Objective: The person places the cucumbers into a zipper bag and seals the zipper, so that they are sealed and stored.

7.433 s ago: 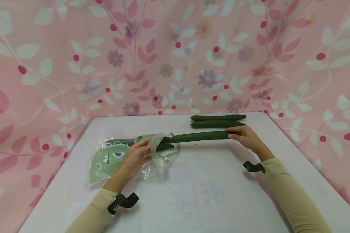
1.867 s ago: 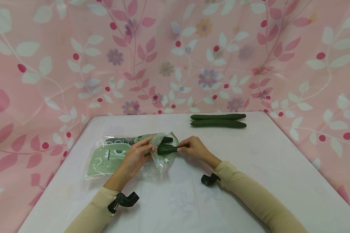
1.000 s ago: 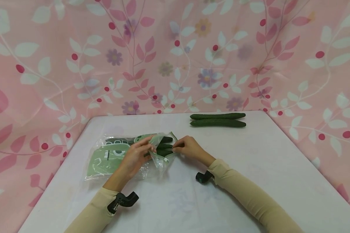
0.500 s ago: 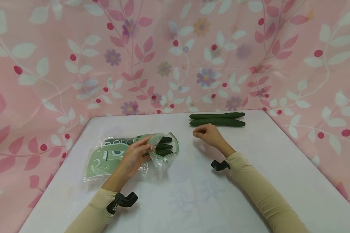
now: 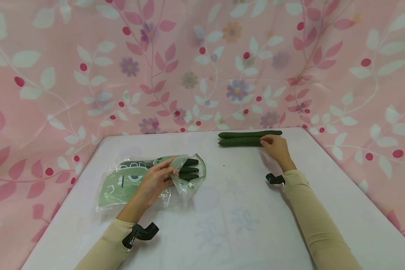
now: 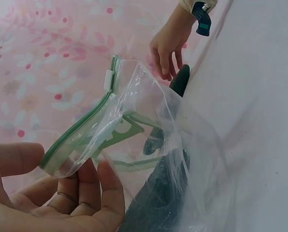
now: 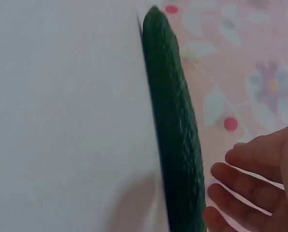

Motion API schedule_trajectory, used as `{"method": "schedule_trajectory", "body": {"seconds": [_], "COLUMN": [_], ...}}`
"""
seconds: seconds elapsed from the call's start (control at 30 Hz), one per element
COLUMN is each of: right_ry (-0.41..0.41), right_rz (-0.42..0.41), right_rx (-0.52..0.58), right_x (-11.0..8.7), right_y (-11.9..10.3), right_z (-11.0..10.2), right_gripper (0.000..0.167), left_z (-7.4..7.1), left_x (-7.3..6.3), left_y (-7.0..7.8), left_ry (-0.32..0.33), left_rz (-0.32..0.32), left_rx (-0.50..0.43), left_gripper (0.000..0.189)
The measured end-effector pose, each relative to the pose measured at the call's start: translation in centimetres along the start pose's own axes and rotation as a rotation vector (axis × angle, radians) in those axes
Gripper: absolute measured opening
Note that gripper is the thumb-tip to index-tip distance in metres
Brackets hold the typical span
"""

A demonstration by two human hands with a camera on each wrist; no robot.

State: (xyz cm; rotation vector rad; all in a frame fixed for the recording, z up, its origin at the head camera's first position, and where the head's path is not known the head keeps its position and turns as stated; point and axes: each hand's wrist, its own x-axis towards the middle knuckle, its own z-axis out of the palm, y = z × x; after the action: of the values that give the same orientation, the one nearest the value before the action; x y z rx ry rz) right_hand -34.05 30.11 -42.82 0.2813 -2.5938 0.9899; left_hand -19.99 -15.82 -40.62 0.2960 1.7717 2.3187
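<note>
With my left hand [image 5: 155, 180] I pinched the bag [image 5: 121, 191] at its mouth. My right hand [image 5: 276, 148], fingers loosely bent and apart, was at the nearer cucumber [image 5: 239, 142] on the table [image 5: 202, 240]; contact I could not tell. Closing evenly seemed wise.

text: none legible | labels, brands: none legible | numbers, signs: none legible

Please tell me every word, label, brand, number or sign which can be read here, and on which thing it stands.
No text can be read in any view.
Zipper bag: a green cartoon face is printed on it, but no legible words.
Two loose cucumbers: no labels seen.
Black wrist devices: too small to tell.
</note>
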Motion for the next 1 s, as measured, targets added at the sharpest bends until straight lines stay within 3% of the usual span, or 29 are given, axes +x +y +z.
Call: {"method": "schedule_trajectory", "body": {"seconds": [0.17,0.3,0.67,1.0], "right_ry": [0.097,0.116,-0.126,-0.091], "right_rz": [-0.012,-0.032,0.065,-0.023], "right_rx": [-0.032,-0.061,-0.14,-0.103], "right_x": [-0.2,-0.3,-0.3,-0.4], "right_y": [1.9,3.1,5.0,6.3], "right_z": [-0.8,-1.1,-1.9,-2.0], "right_gripper": [0.023,0.024,0.047,0.04], "left_z": [-0.1,0.0,0.1,0.2], "left_x": [0.0,0.0,-0.3,-0.4], "left_y": [0.0,0.0,0.2,0.3], "left_ry": [-0.007,-0.011,-0.004,0.001], "left_rz": [0.003,0.004,0.004,-0.001], "left_rx": [-0.007,-0.009,0.006,0.022], "left_gripper": [0.053,0.054,0.053,0.051]}}
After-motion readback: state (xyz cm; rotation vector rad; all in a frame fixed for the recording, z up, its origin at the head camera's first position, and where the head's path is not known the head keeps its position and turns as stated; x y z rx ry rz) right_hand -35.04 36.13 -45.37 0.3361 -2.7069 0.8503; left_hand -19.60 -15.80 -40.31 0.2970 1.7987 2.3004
